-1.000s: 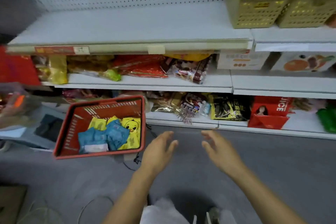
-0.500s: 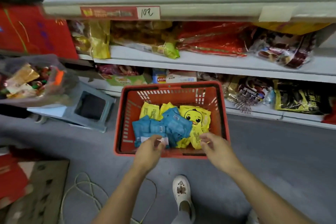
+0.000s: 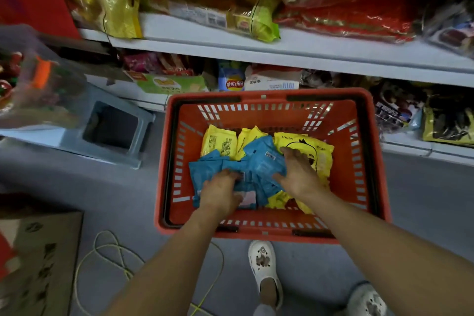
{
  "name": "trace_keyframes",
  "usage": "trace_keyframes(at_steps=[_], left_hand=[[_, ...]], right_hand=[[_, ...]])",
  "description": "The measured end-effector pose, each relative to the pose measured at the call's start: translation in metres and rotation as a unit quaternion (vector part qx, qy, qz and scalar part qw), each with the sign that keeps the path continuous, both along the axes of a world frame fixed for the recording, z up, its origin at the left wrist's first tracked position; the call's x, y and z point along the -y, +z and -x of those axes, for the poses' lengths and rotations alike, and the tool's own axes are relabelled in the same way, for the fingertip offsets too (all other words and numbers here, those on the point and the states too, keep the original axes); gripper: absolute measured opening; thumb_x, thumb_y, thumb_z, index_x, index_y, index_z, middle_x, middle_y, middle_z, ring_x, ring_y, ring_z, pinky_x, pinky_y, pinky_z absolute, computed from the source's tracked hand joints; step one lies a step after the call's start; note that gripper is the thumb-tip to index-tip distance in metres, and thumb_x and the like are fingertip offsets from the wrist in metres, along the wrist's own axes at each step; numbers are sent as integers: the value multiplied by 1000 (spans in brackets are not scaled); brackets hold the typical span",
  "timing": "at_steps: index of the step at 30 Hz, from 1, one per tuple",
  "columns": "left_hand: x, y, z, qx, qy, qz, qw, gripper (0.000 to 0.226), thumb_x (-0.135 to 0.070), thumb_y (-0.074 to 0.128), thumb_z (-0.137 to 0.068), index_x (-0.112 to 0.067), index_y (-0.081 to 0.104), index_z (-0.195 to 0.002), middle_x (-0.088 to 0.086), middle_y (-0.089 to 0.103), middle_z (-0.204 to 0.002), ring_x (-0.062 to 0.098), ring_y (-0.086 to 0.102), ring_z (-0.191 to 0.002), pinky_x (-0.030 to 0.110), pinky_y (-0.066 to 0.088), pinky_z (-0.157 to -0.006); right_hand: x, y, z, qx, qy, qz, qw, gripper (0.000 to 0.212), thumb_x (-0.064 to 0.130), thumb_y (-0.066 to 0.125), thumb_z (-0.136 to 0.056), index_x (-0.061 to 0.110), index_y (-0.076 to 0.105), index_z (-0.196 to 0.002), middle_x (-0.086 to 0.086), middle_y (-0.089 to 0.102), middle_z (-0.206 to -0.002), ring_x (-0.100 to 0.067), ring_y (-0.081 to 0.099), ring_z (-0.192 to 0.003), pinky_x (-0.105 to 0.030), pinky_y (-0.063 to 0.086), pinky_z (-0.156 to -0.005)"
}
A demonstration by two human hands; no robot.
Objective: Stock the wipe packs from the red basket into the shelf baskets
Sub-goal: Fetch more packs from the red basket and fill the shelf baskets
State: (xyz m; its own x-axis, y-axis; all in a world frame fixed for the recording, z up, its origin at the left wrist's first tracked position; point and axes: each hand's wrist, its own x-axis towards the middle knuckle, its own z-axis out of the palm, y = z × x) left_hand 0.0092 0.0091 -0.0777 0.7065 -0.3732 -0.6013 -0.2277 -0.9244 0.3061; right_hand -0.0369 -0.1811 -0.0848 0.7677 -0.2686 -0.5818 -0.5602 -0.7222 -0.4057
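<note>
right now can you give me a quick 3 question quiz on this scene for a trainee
1. True or false: both hands are inside the red basket.
2. Which pack colour lies under the left hand? A) blue B) green C) white
3. Fill in: the right hand rests partly on a yellow pack printed with a cartoon ____.

Key:
1. True.
2. A: blue wipe packs.
3. Duck: the yellow wipe pack at the basket's right side.

Grey stool [image 3: 112, 133] left; white clog [image 3: 264, 268], yellow-green cable [image 3: 107, 254] on floor; blurred, possibly snack bags [image 3: 346, 0] above
</note>
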Motion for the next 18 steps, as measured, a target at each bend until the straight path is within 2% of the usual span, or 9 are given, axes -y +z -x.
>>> trace_keyframes(at_steps=[2, 5, 8, 10, 13, 14, 16, 18], left_hand=[[1, -7, -4, 50, -71, -50, 995, 47, -33, 72, -81, -26, 55, -125, -2, 56, -126, 20, 51, -119, 37, 36, -102], [0, -17, -6, 90, -167, -106, 976, 42, -49, 70, -81, -28, 60, -117, -3, 62, -118, 21, 54, -114, 37, 36, -99], [1, -19, -6, 88, -232, -136, 959, 25, -41, 58, -93, -32, 64, -115, -4, 65, -115, 19, 54, -113, 36, 34, -102], [2, -15, -6, 80, -233, -123, 961, 26, -43, 56, -94, -31, 63, -116, -3, 65, -113, 19, 55, -112, 36, 33, -103], [6, 7, -1, 48, -87, -15, 995, 45, -54, 48, -94, -18, 57, -120, 4, 65, -95, 25, 61, -99, 37, 43, -90], [8, 17, 2, 40, -25, 19, 999, 47, -51, 47, -96, -14, 53, -123, 9, 65, -97, 28, 62, -98, 37, 46, -85], [14, 32, 9, 37, 99, 70, 992, 49, -41, 46, -99, -7, 42, -134, 16, 65, -105, 34, 61, -100, 39, 47, -80], [24, 49, 20, 23, 217, 151, 964, 46, -34, 49, -99, -5, 43, -135, 16, 66, -108, 33, 62, -103, 41, 49, -85]], right_hand=[[-4, -11, -4, -9, 14, 26, 1000, 69, 31, 65, -85, 14, 30, -141, -9, 42, -136, -29, 37, -127, -43, 41, -98], [-8, -21, -6, 2, 46, 117, 992, 65, 40, 69, -81, 12, 37, -131, -8, 49, -127, -29, 44, -121, -42, 37, -97], [-8, -26, -6, -15, 59, 149, 987, 61, 51, 71, -75, 14, 49, -117, -4, 59, -114, -27, 55, -110, -40, 38, -92], [-5, -26, -1, -22, 67, 121, 990, 46, 52, 69, -75, 20, 59, -107, -1, 65, -106, -24, 60, -99, -34, 41, -82], [2, -11, 13, 24, -6, 19, 1000, 28, 40, 67, -81, 21, 62, -101, -1, 68, -101, -26, 63, -93, -31, 46, -74], [5, -3, 19, 47, -57, -23, 997, 26, 35, 66, -83, 19, 61, -103, -3, 68, -103, -27, 63, -95, -31, 47, -75], [13, 17, 33, 96, -144, -86, 981, 29, 33, 63, -87, 17, 57, -110, -5, 67, -106, -29, 62, -100, -34, 49, -78], [25, 43, 48, 152, -170, -99, 969, 32, 36, 62, -87, 19, 55, -113, -3, 68, -108, -29, 63, -101, -39, 50, -83]])
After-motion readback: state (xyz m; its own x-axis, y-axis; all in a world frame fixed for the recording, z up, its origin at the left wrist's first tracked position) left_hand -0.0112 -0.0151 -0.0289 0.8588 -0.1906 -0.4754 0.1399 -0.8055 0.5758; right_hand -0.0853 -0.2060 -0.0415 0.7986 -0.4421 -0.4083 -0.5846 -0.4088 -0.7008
